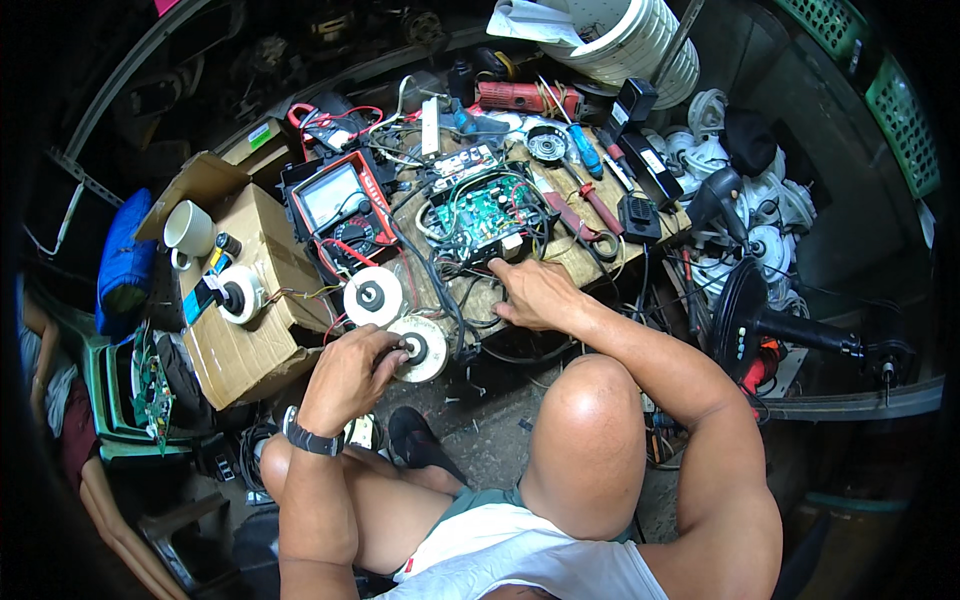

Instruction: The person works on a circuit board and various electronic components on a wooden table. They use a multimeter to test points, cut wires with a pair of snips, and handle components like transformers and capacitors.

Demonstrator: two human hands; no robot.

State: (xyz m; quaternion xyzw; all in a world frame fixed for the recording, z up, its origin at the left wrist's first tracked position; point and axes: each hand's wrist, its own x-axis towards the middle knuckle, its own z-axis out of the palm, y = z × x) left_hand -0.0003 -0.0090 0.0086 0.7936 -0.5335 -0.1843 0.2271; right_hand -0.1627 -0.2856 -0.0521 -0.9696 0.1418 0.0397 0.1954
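My left hand point(350, 375) pinches, between thumb and fingers, the central shaft of a white disc-shaped motor point(425, 362) with a dark hub, at the bench's near edge. A second white disc motor point(373, 290) lies just beyond it, flat on the bench. My right hand point(540, 296) is at the near edge, its index finger touching the black housing edge of a green circuit board point(482, 215); thumb and index are apart, and the other fingers are partly hidden. Wires run around the board. An analog multimeter point(335, 200) with red trim stands to the left, a red lead running from it.
A cardboard box point(245, 345) at left carries a white mug point(190, 228) and another white motor point(240, 295). A soldering iron point(600, 208), screwdriver point(585, 150) and red power tool point(527, 97) lie across the wooden bench. White motor parts point(770, 250) are piled at right.
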